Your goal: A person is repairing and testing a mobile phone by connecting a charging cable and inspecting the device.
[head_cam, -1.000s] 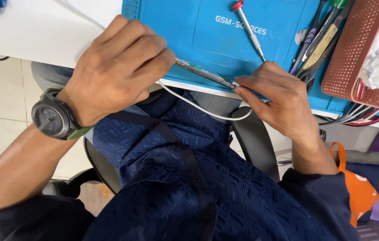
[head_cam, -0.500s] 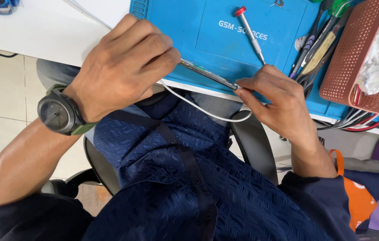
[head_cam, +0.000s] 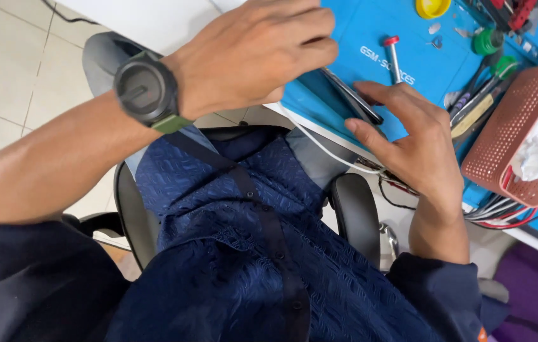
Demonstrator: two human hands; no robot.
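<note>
- left hand (head_cam: 262, 54) lies knuckles-up over the near edge of the blue work mat (head_cam: 345, 38), fingers curled down around one end of a thin dark flat device (head_cam: 352, 96); grip looks closed on it, though the fingertips themselves are hidden under the hand.
- right hand (head_cam: 418, 142) is spread wide, fingers fanned and loose; the index finger lies along the device's far end and the thumb tip sits just beside its near edge. nothing is clasped in this hand.
- the device is slim, dark and glossy with a pale metallic rim, seen nearly edge-on and lying slantwise on the mat at the table's front edge, between the two hands. only the middle stretch shows; the left hand covers one end.
- a white cable (head_cam: 326, 149) loops down off the table edge below the device, running under the right palm.
- a black round watch (head_cam: 145, 88) with a green strap sits on the left wrist.
- on the mat past the right hand: a screwdriver with a red cap (head_cam: 394, 57), well clear of the fingers; a cluster of tools with green and yellow handles (head_cam: 481, 95) just beyond the knuckles; a yellow round lid (head_cam: 432, 7) at the top edge.
- a reddish perforated basket (head_cam: 512, 136) holding crumpled white plastic stands right of the right hand, with red, black and white wires (head_cam: 503, 212) bunched beneath it.
</note>
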